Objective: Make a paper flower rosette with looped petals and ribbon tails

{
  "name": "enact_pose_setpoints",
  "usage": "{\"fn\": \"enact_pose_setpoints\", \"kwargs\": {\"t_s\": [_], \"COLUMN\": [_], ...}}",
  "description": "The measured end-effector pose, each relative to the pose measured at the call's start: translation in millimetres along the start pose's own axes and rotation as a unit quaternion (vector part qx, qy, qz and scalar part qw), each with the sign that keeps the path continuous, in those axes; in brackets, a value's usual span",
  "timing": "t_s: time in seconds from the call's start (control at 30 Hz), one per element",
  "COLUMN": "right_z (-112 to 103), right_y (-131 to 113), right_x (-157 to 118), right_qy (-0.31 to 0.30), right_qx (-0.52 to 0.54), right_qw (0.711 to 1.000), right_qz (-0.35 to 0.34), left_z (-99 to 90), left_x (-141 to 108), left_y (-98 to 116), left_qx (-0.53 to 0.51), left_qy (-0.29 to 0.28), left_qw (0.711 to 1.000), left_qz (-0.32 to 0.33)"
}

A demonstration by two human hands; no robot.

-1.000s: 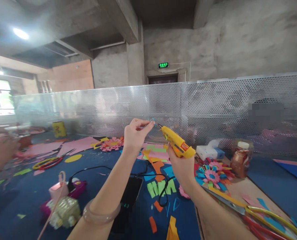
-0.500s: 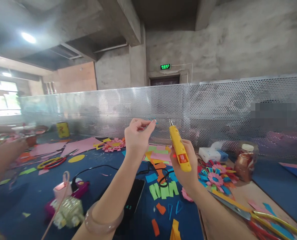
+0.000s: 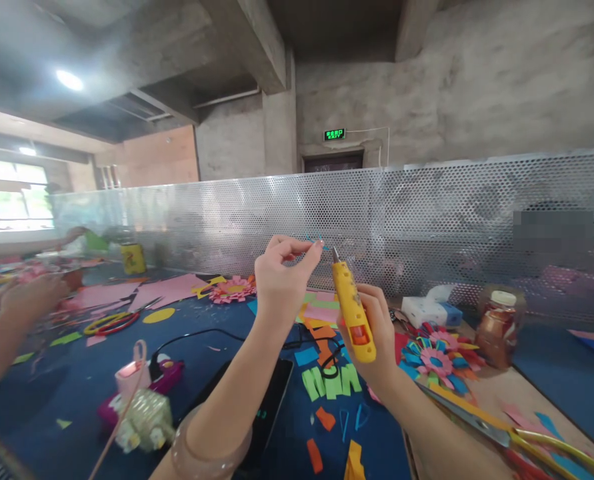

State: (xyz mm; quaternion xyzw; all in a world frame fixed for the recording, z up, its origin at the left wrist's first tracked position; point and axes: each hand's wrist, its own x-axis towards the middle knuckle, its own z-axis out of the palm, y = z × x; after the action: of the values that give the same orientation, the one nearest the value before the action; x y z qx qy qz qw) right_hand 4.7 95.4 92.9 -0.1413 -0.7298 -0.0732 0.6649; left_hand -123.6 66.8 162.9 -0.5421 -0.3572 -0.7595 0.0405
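Note:
Raised at the centre, my left hand [image 3: 284,273] pinches a small blue paper piece [image 3: 311,239] between thumb and fingers; much of the piece is hidden. My right hand [image 3: 379,327] is wrapped round a yellow glue gun [image 3: 353,303], whose metal tip points up just right of my left fingertips, apart from them. Below the hands lie green paper strips [image 3: 331,383], orange pieces [image 3: 325,419] and two small blue loops [image 3: 361,417]. Pink and blue paper flowers [image 3: 435,360] rest to the right of my right hand.
Yellow-handled scissors [image 3: 507,437] lie at lower right, near a jar [image 3: 499,327]. A dark phone [image 3: 271,400] sits under my left forearm, beside a purple power strip [image 3: 167,377] and black cable. Other people's hands [image 3: 37,297] are at left. A perforated metal screen [image 3: 217,220] stands behind.
The glue gun's tip has come closer to my left fingertips and tilted slightly left. The view has shifted a little. At far left, another person's hand with green paper has come into view.

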Motion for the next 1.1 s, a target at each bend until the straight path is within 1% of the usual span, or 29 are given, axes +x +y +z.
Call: {"fn": "enact_pose_setpoints", "kwargs": {"t_s": [0.2, 0.5, 0.77, 1.1], "right_z": [-0.3, -0.6, 2.8, 5.3], "right_y": [-2.5, -5.4, -0.5, 4.6], "right_x": [0.3, 0.3, -2.9, -6.4], "right_qy": [-0.011, -0.015, -0.002, 0.001], "right_qx": [0.004, 0.002, 0.004, 0.0], "right_qw": [1.0, 1.0, 1.0, 1.0], "right_qz": [0.0, 0.004, 0.002, 0.007], "left_z": [1.8, 2.1, 1.9, 1.5], "left_x": [-1.3, -2.7, -3.8, -3.7], "left_y": [0.5, 5.3, 7.7, 8.7], "left_qx": [-0.003, 0.0, -0.007, -0.014], "left_qy": [-0.01, -0.008, -0.01, -0.02], "left_qw": [1.0, 1.0, 1.0, 1.0], "left_qz": [0.004, -0.007, 0.0, -0.006]}}
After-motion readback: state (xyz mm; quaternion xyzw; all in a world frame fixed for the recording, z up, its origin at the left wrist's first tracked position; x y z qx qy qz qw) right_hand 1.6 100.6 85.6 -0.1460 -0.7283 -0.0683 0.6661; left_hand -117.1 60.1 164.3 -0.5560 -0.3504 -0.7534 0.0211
